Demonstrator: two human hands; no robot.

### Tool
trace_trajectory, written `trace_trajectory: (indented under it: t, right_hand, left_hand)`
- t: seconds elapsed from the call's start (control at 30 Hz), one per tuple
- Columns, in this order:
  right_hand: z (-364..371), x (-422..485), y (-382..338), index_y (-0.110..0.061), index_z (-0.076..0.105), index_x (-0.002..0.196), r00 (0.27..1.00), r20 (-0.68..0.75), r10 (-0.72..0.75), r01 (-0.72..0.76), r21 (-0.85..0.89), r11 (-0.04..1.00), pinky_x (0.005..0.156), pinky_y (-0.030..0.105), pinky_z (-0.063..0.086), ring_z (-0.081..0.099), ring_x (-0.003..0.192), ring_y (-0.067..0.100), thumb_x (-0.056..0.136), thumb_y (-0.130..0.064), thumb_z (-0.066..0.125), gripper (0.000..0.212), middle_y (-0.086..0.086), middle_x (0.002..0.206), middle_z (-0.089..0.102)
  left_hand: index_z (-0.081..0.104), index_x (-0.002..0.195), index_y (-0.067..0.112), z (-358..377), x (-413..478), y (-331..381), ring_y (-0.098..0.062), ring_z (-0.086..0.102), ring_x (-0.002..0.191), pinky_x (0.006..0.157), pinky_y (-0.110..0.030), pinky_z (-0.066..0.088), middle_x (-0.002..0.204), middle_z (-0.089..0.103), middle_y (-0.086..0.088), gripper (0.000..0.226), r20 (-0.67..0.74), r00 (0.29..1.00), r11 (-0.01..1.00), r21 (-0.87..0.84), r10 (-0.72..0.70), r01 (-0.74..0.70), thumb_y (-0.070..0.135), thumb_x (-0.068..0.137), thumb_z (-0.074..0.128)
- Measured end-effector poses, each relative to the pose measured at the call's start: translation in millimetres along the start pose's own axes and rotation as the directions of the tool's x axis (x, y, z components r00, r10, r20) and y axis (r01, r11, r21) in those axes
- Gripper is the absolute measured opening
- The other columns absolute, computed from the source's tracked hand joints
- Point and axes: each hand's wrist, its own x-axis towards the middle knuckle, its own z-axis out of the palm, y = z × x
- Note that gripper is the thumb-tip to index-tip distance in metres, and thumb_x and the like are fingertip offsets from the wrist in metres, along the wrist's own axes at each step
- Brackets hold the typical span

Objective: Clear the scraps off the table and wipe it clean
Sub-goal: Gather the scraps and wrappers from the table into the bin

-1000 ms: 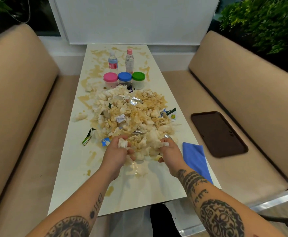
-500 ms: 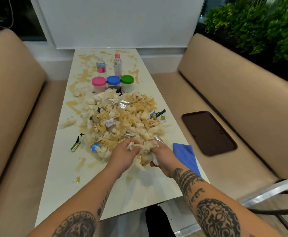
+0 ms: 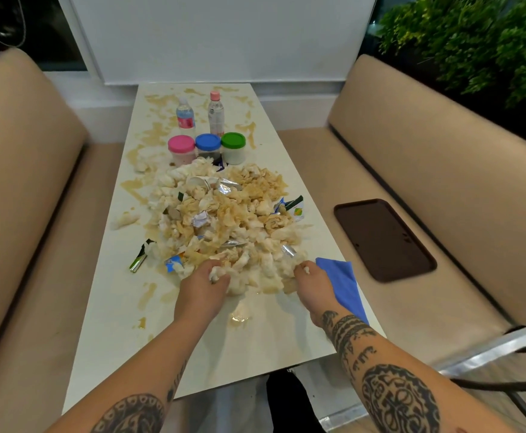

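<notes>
1. Scraps (image 3: 224,220) are heaped mid-desk: soaked tissue wads, foil bits and torn wrappers, reaching nearly to the right edge.
2. Three jars stand just behind the heap: pink-lidded jar (image 3: 181,149), blue-lidded jar (image 3: 208,144), green-lidded jar (image 3: 233,147); pale contents are seen in the outer two.
3. Two bottles (image 3: 186,116) stand behind them.
4. The left hand (image 3: 204,289) is curled around a tissue wad at the heap's near edge.
5. The right hand (image 3: 313,284) pinches a small white scrap beside the blue cloth (image 3: 343,282).
6. The desk (image 3: 105,310) is stained brown; bare surface lies at the near end.
7. A dark tray (image 3: 383,239) rests on the right bench.
</notes>
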Motion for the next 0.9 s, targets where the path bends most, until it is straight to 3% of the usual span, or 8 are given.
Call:
trace_trajectory:
  t: [0.13, 0.27, 0.4, 0.5, 0.6, 0.67, 0.77, 0.9]
  right_hand:
    - [0.4, 2.6, -2.2, -0.016, 0.066, 0.101, 0.996, 0.044, 0.083, -0.091, 0.214, 0.973, 0.082, 0.042, 0.061, 0.069, 0.091, 0.025, 0.101, -0.045, 0.05, 0.033, 0.011, 0.102, 0.069]
    - [-5.0, -1.3, -14.0, -0.014, 0.064, 0.113, 0.972, 0.157, 0.175, -0.231, 0.495, 0.838, 0.078, 0.042, 0.063, 0.074, 0.081, 0.026, 0.091, -0.066, 0.056, 0.056, 0.015, 0.106, 0.072]
    - [-8.1, 0.5, -17.7, -0.001, 0.057, 0.114, 0.97, 0.156, 0.185, -0.242, 0.573, 0.783, 0.07, 0.032, 0.061, 0.066, 0.074, 0.023, 0.086, -0.038, 0.078, 0.051, 0.014, 0.109, 0.059]
    - [-5.7, 4.0, -17.9, -0.005, 0.052, 0.117, 0.974, 0.147, 0.172, -0.226, 0.586, 0.778, 0.062, 0.024, 0.058, 0.071, 0.077, 0.023, 0.091, -0.016, 0.074, 0.036, 0.013, 0.122, 0.059]
    - [-0.5, 3.2, -19.8, -0.009, 0.051, 0.11, 0.975, 0.169, 0.146, -0.219, 0.584, 0.782, 0.057, 0.022, 0.055, 0.075, 0.081, 0.027, 0.091, -0.002, 0.07, 0.028, 0.018, 0.125, 0.062]
    - [6.1, 2.6, -21.8, -0.013, 0.054, 0.107, 0.981, 0.157, 0.113, -0.179, 0.508, 0.843, 0.053, 0.022, 0.051, 0.072, 0.074, 0.023, 0.09, -0.004, 0.07, 0.025, 0.016, 0.12, 0.066]
    - [19.1, 8.6, -22.4, -0.02, 0.061, 0.1, 0.997, 0.077, 0.022, -0.035, 0.171, 0.985, 0.053, 0.026, 0.045, 0.063, 0.063, 0.014, 0.092, -0.024, 0.07, 0.013, 0.006, 0.114, 0.068]
    - [32.8, 27.1, -18.9, -0.021, 0.066, 0.102, 0.987, 0.033, -0.155, 0.158, -0.267, 0.951, 0.077, 0.03, 0.049, 0.061, 0.092, 0.018, 0.086, -0.045, 0.073, 0.03, -0.004, 0.119, 0.059]
  left_hand:
    - [0.05, 0.142, 0.024, -1.4, -4.6, -1.0, -0.02, 0.056, 0.098, 0.075, -0.029, 0.046, 0.14, 0.057, -0.01, 0.055, 0.037, 0.999, 1.0, 0.01, -0.022, 0.021, 0.04, 0.093, 0.069]
    - [0.06, 0.131, 0.027, -3.0, -11.6, 0.6, -0.017, 0.056, 0.108, 0.082, -0.028, 0.042, 0.135, 0.061, -0.003, 0.046, -0.047, 0.997, 0.998, -0.027, 0.057, -0.059, 0.049, 0.091, 0.068]
    - [0.063, 0.127, 0.029, -11.0, -13.7, 2.6, -0.006, 0.046, 0.1, 0.084, -0.028, 0.038, 0.134, 0.056, 0.0, 0.039, -0.154, 0.985, 0.995, -0.041, 0.081, -0.088, 0.052, 0.096, 0.059]
    - [0.066, 0.12, 0.031, -18.0, -15.3, 5.9, -0.003, 0.051, 0.096, 0.079, -0.025, 0.039, 0.126, 0.061, 0.005, 0.03, -0.217, 0.973, 0.986, -0.124, 0.084, -0.112, 0.049, 0.098, 0.057]
    - [0.065, 0.1, 0.034, -24.0, -19.7, 13.1, -0.004, 0.059, 0.077, 0.065, -0.021, 0.044, 0.099, 0.068, 0.002, 0.012, -0.243, 0.97, 0.957, -0.278, 0.019, -0.088, 0.043, 0.098, 0.057]
    - [0.066, 0.094, 0.03, -25.9, -20.5, 15.6, -0.014, 0.06, 0.071, 0.064, -0.028, 0.045, 0.091, 0.069, -0.01, 0.018, -0.23, 0.973, 0.939, -0.341, -0.028, -0.053, 0.043, 0.099, 0.055]
    - [0.067, 0.086, 0.018, -26.0, -16.2, 14.2, -0.016, 0.055, 0.07, 0.065, -0.035, 0.044, 0.089, 0.068, -0.015, 0.038, -0.208, 0.975, 0.92, -0.392, -0.082, -0.006, 0.048, 0.101, 0.049]
    - [0.065, 0.081, 0.018, -24.5, -7.4, 12.4, -0.02, 0.05, 0.062, 0.06, -0.035, 0.042, 0.071, 0.056, -0.007, 0.043, -0.141, 0.981, 0.872, -0.487, -0.137, 0.052, 0.051, 0.101, 0.049]
